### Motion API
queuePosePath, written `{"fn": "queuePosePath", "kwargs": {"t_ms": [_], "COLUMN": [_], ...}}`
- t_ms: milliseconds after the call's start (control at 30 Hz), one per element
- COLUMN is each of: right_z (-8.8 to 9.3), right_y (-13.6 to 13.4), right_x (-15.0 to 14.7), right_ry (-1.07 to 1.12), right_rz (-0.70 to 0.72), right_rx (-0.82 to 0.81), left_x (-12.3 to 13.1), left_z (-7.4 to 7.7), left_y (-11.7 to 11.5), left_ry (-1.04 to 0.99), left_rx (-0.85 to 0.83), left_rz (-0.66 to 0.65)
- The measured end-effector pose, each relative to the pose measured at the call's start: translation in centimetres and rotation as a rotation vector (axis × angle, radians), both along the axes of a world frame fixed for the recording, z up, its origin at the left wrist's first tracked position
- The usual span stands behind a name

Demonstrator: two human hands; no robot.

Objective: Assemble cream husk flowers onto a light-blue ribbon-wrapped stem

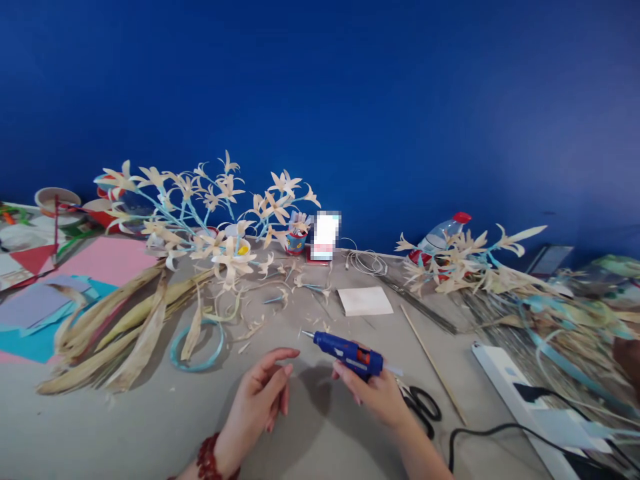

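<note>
My right hand (377, 395) is closed round the grip of a blue glue gun (347, 352), whose nozzle points left over the grey table (150, 427). Just left of it, my left hand (260, 397) hovers low over the table with its fingers loosely curled and apart, holding nothing that I can see. A red bead bracelet (207, 460) circles my left wrist. Black-handled scissors (423, 407) lie right beside my right hand.
Cream husk flowers on blue stems (210, 207) and dried husks (125, 327) lie at the left, with a blue ribbon loop (197, 347). More flowers (460, 260), a plastic bottle (440, 233), a white card (365, 300), a wooden stick (433, 363) and a power strip (520, 393) lie at the right.
</note>
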State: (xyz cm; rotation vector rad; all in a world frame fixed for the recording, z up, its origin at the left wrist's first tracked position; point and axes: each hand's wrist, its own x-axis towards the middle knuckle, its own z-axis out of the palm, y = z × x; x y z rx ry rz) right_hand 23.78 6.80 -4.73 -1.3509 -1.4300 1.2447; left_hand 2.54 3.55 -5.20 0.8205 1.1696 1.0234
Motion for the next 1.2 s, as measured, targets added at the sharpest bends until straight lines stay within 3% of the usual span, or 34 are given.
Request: {"fn": "queuePosePath", "kwargs": {"t_ms": [133, 333, 533, 667, 833, 1000, 1200], "right_z": [0.2, 0.5, -0.3, -0.1, 2.4, 3.5, 2.5], "right_y": [0.2, 0.9, 1.8, 2.3, 2.9, 4.9, 6.9], "right_x": [0.1, 0.0, 0.9, 2.0, 4.2, 6.5, 8.4], "right_ry": [-0.022, -0.040, -0.176, -0.221, -0.618, -1.144, -1.234], "right_rz": [-0.025, -0.056, -0.135, -0.178, -0.187, -0.128, -0.029], "right_rx": [-0.075, -0.006, 0.241, 0.305, 0.395, 0.298, 0.267], "left_x": [-0.1, -0.1, 0.1, 0.0, 0.1, 0.3, 0.2], "left_z": [-0.3, -0.6, -0.4, -0.8, -1.1, -1.2, -1.3], "left_y": [0.0, 0.3, 0.3, 0.3, 0.5, 0.6, 0.7], "left_ry": [-0.044, -0.038, -0.038, -0.050, -0.078, -0.045, -0.035], "left_rx": [0.035, 0.018, 0.024, 0.030, 0.061, 0.083, 0.096], "left_rz": [-0.005, 0.025, -0.001, -0.001, -0.018, -0.040, -0.055]}}
